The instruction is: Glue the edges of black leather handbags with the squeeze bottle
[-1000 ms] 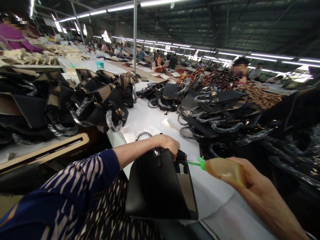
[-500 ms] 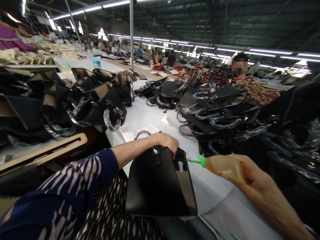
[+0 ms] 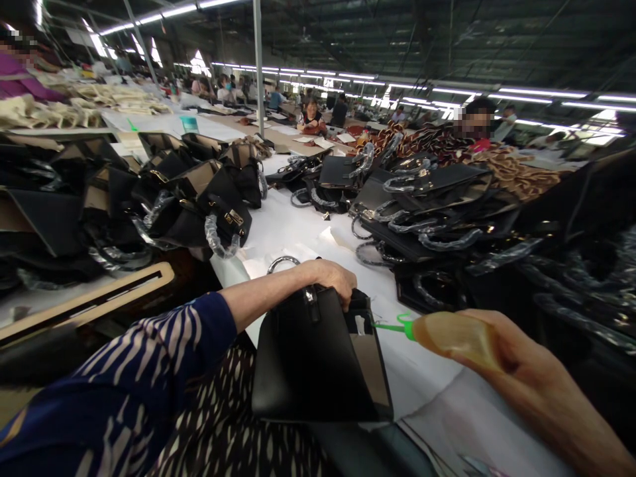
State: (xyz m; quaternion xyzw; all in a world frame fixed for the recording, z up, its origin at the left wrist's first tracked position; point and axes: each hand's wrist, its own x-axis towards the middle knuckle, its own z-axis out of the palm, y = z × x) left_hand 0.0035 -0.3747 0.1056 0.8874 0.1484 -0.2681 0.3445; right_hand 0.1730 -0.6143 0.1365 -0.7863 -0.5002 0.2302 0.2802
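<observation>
A black handbag [image 3: 308, 364] stands in front of me at the edge of the white-covered table, its side panel showing beige. My left hand [image 3: 334, 278] is closed over the bag's top edge, the fingertips partly hidden behind the leather. My right hand [image 3: 507, 344] is wrapped round a squeeze bottle [image 3: 452, 336] of amber liquid with a green nozzle. The bottle lies nearly level, and its thin green tip points left at the bag's side edge, very near or touching it. Behind my left wrist rises a plastic-wrapped handle [image 3: 283, 262].
Black handbags [image 3: 228, 212] crowd the left of the table [image 3: 283, 225], and a high pile of bags [image 3: 437, 212] with wrapped handles fills the right. A slotted wooden piece [image 3: 134, 285] lies at left. A metal post [image 3: 259, 73] stands beyond; several people work in the background.
My right hand and the squeeze bottle have shifted slightly right and down, the nozzle tip staying by the bag's side edge. My left hand keeps its hold on the bag.
</observation>
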